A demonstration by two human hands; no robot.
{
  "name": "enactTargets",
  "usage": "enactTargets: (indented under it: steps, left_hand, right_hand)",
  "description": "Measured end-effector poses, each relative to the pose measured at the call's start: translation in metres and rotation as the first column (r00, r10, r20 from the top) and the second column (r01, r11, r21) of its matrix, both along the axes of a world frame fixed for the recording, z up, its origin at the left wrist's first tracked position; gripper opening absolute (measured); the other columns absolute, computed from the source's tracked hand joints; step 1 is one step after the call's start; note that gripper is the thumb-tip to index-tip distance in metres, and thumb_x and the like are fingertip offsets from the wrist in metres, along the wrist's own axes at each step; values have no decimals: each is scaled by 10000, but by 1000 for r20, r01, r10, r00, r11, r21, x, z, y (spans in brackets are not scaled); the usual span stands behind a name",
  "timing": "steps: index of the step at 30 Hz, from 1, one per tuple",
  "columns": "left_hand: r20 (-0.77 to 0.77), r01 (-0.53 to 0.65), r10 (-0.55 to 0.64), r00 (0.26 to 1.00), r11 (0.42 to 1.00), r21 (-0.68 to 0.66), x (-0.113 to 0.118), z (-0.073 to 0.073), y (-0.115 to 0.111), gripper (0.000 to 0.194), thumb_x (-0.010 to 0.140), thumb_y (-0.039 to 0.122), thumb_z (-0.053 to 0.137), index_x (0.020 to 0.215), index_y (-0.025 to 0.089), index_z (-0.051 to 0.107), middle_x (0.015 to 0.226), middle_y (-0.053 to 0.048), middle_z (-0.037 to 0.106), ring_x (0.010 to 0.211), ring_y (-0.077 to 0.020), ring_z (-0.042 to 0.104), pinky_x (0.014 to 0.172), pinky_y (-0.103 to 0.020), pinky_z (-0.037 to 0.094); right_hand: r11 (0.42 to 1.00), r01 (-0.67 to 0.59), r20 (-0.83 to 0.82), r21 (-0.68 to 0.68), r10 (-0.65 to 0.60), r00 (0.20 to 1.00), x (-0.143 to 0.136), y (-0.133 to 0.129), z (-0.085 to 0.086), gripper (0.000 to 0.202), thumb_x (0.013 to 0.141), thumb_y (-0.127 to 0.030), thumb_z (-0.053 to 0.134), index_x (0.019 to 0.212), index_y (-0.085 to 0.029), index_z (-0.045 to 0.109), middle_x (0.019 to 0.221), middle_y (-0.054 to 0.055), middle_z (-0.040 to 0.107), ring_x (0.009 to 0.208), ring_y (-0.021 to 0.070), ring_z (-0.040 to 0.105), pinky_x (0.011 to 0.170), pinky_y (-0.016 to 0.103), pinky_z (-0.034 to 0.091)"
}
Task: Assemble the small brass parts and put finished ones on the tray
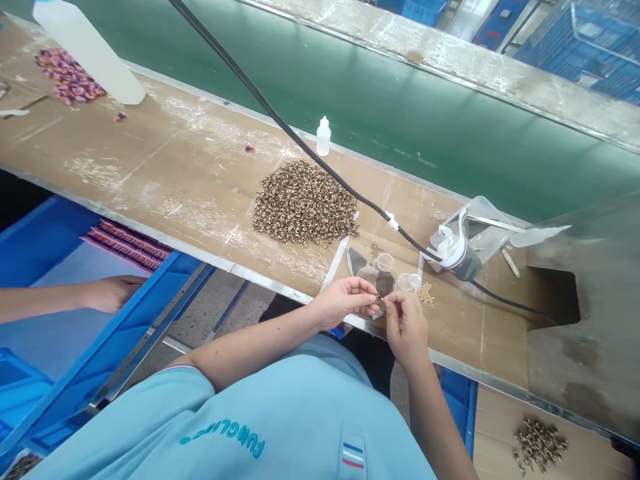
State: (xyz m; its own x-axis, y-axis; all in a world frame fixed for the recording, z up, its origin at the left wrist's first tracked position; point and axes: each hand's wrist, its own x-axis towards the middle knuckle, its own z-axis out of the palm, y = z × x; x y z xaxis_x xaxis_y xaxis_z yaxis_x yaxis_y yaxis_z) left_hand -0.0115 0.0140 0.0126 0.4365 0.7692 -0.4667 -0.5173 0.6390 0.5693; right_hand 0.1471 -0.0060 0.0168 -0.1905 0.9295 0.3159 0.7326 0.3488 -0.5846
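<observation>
My left hand (pixel 347 301) pinches a tiny dark piece near the bench's front edge. My right hand (pixel 406 325) is closed just beside it, fingertips nearly touching the left ones; what it grips is too small to make out. Beyond my hands are a round clear cup (pixel 385 262) and a second clear cup (pixel 409 283). Small pale beads (pixel 425 294) lie right of the cups. Farther back spreads a large pile of small brown-and-gold pieces (pixel 305 203), with a small white bottle (pixel 323 137) standing behind it.
A black cable (pixel 280 120) crosses above the bench (pixel 200 193). At right are a clear container with white cloth (pixel 453 243) and a metal housing (pixel 590 333). A large white bottle (pixel 95 57) and pink-purple pieces (pixel 67 77) are left. Another person's hand (pixel 114 293) reaches into a blue bin (pixel 100 340).
</observation>
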Motion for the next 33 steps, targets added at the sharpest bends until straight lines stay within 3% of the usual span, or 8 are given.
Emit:
enactTargets:
  steps: [7,23,33]
  left_hand:
    - [-6,3,-3,1000,1000,-3,1,0,0,420,512,313,853,741,109,567,605,-1,649,584,-109,640,635,-246,478]
    - [-29,26,-26,999,1000,-9,0,1,0,411,527,297,843,749,104,556,584,-15,646,567,-121,641,607,-252,505]
    - [-57,33,-35,998,998,-45,0,2,2,326,581,208,818,731,97,551,555,-28,646,532,-124,640,564,-240,515]
  right_hand:
    - [1000,7,18,-9,-7,1000,-2,-1,-1,196,929,-326,396,799,-230,507,744,12,577,692,155,537,608,288,413]
    - [999,-29,59,22,28,998,-3,-1,-2,155,927,-271,415,822,-220,517,751,8,598,693,141,553,597,259,408]
    - [990,-129,156,51,119,981,4,4,1,152,934,-249,420,832,-215,527,789,18,607,738,130,577,626,241,416]
